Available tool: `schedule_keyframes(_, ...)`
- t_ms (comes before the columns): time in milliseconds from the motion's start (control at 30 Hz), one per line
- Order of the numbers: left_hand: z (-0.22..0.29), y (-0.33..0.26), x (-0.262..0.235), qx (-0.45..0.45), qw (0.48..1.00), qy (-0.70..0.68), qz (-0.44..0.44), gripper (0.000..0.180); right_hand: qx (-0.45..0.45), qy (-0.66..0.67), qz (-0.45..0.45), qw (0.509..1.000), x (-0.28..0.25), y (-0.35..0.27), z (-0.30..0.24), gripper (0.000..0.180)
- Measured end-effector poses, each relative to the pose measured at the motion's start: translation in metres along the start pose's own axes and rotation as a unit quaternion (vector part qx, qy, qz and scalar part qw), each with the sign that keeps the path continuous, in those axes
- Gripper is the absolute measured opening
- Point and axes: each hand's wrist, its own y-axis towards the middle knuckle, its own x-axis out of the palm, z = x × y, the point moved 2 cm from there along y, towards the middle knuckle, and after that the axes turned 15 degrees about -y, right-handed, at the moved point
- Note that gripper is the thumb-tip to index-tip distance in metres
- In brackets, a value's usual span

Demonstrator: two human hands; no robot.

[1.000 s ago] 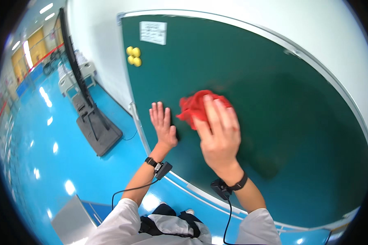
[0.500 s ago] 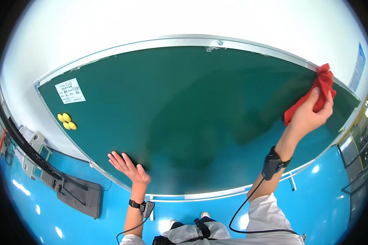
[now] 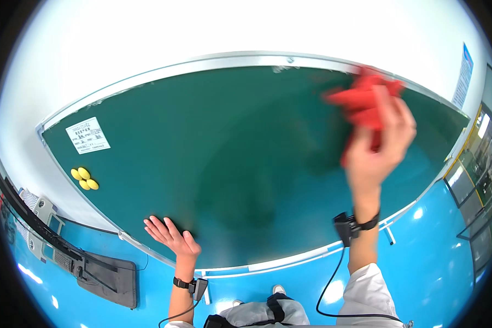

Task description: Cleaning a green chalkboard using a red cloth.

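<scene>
A green board (image 3: 246, 153) with a pale metal frame stretches across the view in front of me. My right hand (image 3: 382, 139), smeared by motion, grips a bunched red cloth (image 3: 361, 104) against the board's upper right part; the cloth reaches the top frame edge. Flat on the lower left of the board rests my left hand (image 3: 172, 236), fingers stretched out and holding nothing. Several yellow oval magnets (image 3: 84, 178) are clustered near the board's left edge. Above them is a white printed paper label (image 3: 88, 136).
A treadmill-like dark grey machine (image 3: 108, 281) stands on the blue floor (image 3: 164, 295) at the left. White wall (image 3: 147, 33) lies behind the board. A blue and white poster (image 3: 463, 76) hangs at the right, above glass-fronted cabinets (image 3: 470, 175). Cables run from both wrist-worn devices.
My right hand has swept the red cloth leftward along the board's upper part from the right corner. My left hand has stayed in place. The view has shifted slightly.
</scene>
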Motion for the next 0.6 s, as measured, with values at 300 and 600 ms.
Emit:
schedule_keyframes(300, 0.009, 0.008, 0.001, 0.016, 0.998, -0.053, -0.026, 0.066, 0.120, -0.029, 0.027, 0.992, 0.005, 0.011, -0.024, 0.039)
schedule_keyframes(600, -0.018, -0.020, -0.016, -0.020, 0.990, -0.139, -0.005, 0.072, -0.278, 0.259, -0.089, 0.921, -0.012, -0.107, -0.188, 0.011)
